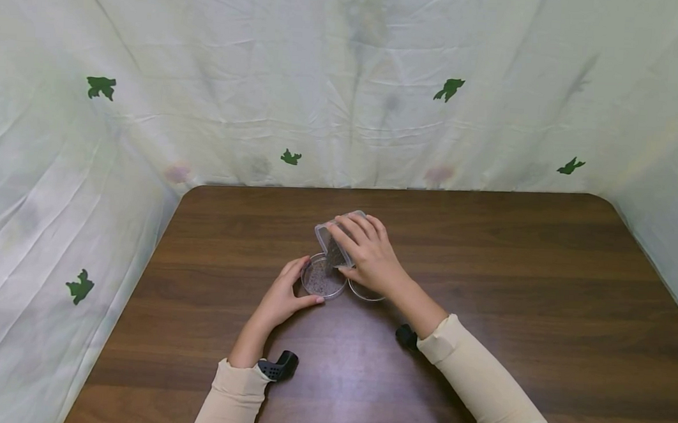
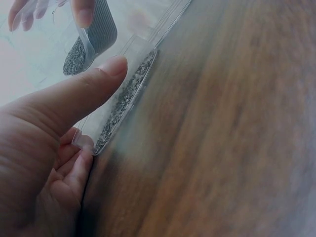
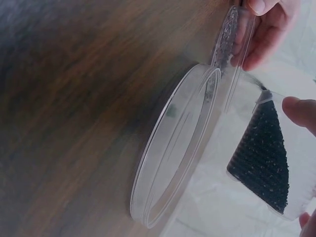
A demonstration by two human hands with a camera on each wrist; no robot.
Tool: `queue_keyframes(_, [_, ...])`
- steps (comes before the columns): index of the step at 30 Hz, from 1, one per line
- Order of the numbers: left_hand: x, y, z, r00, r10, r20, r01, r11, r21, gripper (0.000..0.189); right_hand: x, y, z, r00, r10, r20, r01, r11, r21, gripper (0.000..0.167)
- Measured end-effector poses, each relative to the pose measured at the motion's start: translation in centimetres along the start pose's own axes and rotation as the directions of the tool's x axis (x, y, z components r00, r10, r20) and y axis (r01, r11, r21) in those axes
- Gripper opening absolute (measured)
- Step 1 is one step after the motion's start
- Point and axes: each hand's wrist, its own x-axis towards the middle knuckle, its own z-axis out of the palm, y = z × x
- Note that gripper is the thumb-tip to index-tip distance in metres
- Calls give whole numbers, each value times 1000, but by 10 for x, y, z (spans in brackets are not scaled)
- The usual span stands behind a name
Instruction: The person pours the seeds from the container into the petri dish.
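My left hand (image 1: 281,298) holds a clear petri dish (image 1: 324,296) on the table, thumb at the near side and fingers round the far left side. A layer of dark grey grains (image 2: 123,103) covers its bottom. Above the dish, my right hand (image 1: 374,255) grips a clear plastic box (image 1: 321,236) by its sides, tilted with its mouth toward the dish. Dark grains (image 3: 264,153) lie heaped along the box's lower side, and a thin stream of them leaves its lower corner in the right wrist view.
A second clear round dish (image 3: 139,197) stands on the brown wooden table (image 1: 514,278), right beside the first and partly under my right hand. A white cloth (image 1: 236,91) with green leaf shapes hangs behind the table and at its sides.
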Motion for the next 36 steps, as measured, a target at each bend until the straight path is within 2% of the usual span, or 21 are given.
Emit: queue_keyframes(36, [-1,1,0,1000,-7,1,7,1000,-9,89,-2,1,-2,999,13,35,-13,1000,-26,91])
